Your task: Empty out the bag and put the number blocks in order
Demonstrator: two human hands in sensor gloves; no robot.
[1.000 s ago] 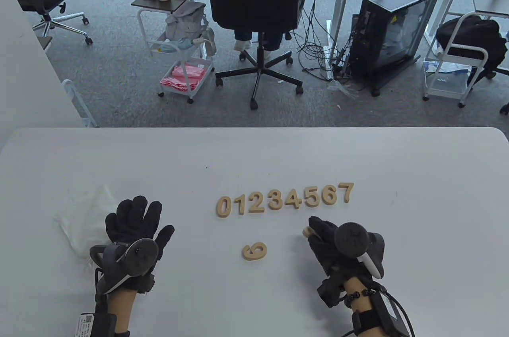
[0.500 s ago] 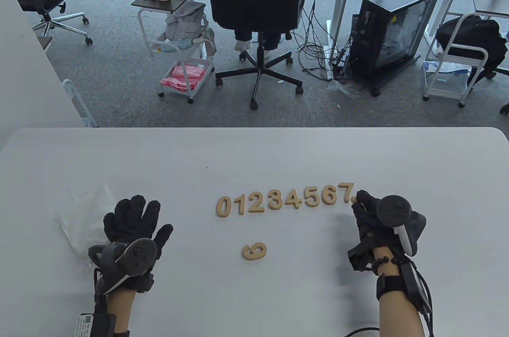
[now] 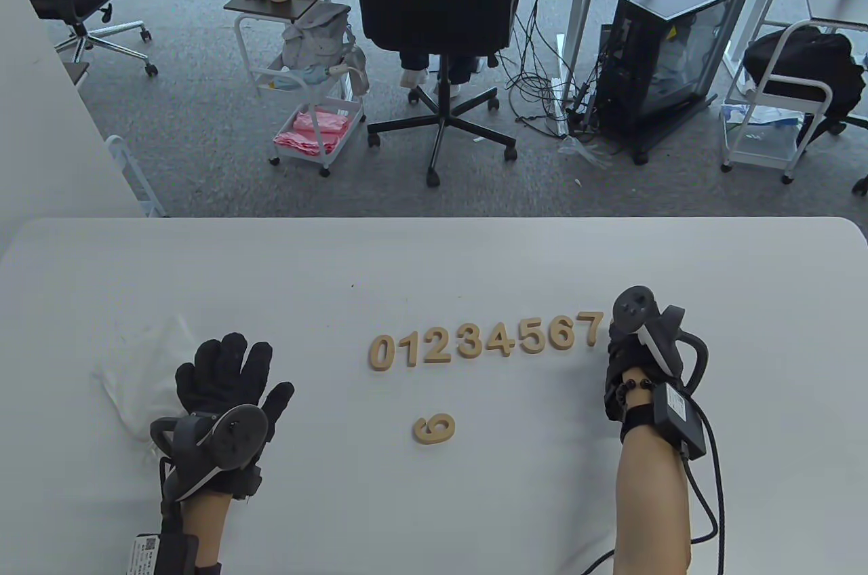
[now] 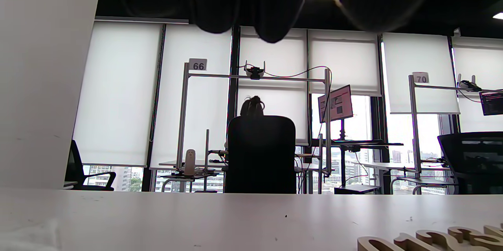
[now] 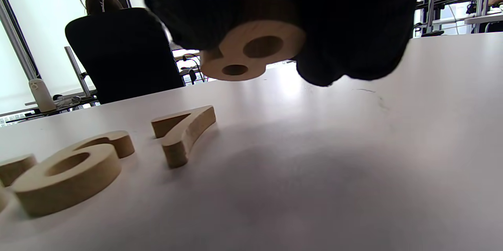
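Wooden number blocks 0 to 7 lie in a row [image 3: 485, 339] on the white table [image 3: 434, 263]. A loose 9 block [image 3: 434, 428] lies nearer me, below the row. My right hand [image 3: 627, 348] is just right of the 7 block [image 3: 590, 327]. In the right wrist view it holds the 8 block [image 5: 251, 52] in its fingers, above the table and right of the 7 block [image 5: 184, 131]. My left hand [image 3: 227, 378] rests flat with fingers spread, on the edge of the white bag [image 3: 146, 371], which lies flat.
An office chair [image 3: 434, 5] with a seated person stands beyond the table's far edge, with carts, cables and a computer case [image 3: 668, 53] on the floor. A white partition [image 3: 41, 127] stands at the left.
My right hand has carried the 8 block from near the middle of the table up and right to the end of the row beside the 7. The left hand has stayed put.
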